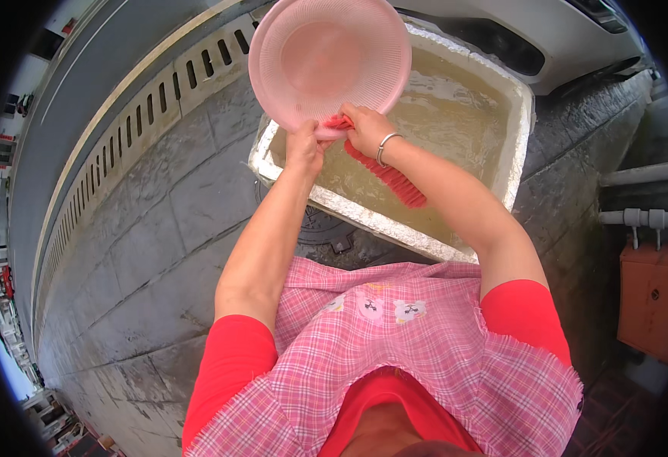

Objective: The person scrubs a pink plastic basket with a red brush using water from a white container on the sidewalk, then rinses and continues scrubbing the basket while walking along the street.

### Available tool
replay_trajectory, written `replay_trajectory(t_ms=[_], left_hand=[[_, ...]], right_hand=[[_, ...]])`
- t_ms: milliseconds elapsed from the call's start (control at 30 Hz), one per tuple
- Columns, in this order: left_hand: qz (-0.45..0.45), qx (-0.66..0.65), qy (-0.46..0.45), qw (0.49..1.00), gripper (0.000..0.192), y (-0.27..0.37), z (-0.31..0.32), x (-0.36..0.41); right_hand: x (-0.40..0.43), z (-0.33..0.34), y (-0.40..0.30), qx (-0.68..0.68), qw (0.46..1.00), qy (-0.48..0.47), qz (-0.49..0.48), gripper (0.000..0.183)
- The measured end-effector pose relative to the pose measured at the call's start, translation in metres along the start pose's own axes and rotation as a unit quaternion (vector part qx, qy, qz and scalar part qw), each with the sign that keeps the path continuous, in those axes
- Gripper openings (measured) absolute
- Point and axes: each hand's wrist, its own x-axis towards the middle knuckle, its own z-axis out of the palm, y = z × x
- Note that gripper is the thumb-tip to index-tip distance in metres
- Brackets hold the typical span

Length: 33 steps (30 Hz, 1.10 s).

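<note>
A pink plastic basin-shaped colander [322, 60] is held up over the far left corner of a white foam box [368, 214], its open side facing me. My left hand [304, 148] grips the near rim of the colander. In my right hand [368, 128] is a red bristle brush [388, 174], whose bristles show near the rim and below my wrist. Around that wrist sits a silver bangle [384, 149]. Murky water [454, 125] fills much of the box beneath. The fingertips of my right hand are partly hidden by the brush.
Behind the box stands a white vehicle [517, 34]. A slotted drain [140, 114] runs between the wet pavement [157, 240] and the road [82, 85]. Under the box's near side lies a round metal cover [322, 228]. White pipes [642, 218] and an orange box [651, 297] are at right.
</note>
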Motion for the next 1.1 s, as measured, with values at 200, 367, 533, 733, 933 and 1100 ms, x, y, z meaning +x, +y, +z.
replay_trajectory(t_ms=[200,367,533,733,933,1100], left_hand=[[0.054,0.020,-0.003,0.998,0.048,0.011,0.006,-0.013],[0.001,-0.075,0.033,0.997,0.037,0.016,-0.001,0.002],[0.012,-0.105,0.029,0.994,0.034,0.009,-0.011,0.012],[-0.020,-0.198,0.029,0.980,0.032,0.016,-0.009,0.014],[-0.016,-0.163,0.038,0.986,0.030,0.018,0.005,-0.001],[-0.016,-0.193,0.025,0.981,0.030,0.028,0.000,0.001]], right_hand=[[0.009,-0.036,0.036,-0.072,0.996,0.034,0.040,0.028],[-0.018,-0.012,-0.008,0.004,0.996,0.077,-0.043,0.035],[0.001,-0.030,0.023,-0.041,0.990,0.132,0.008,0.035],[-0.006,-0.021,-0.007,-0.033,0.994,0.085,-0.066,0.033],[-0.001,-0.032,0.015,-0.049,0.987,0.154,0.012,0.032],[-0.009,-0.015,-0.002,-0.005,0.990,0.130,-0.046,0.034]])
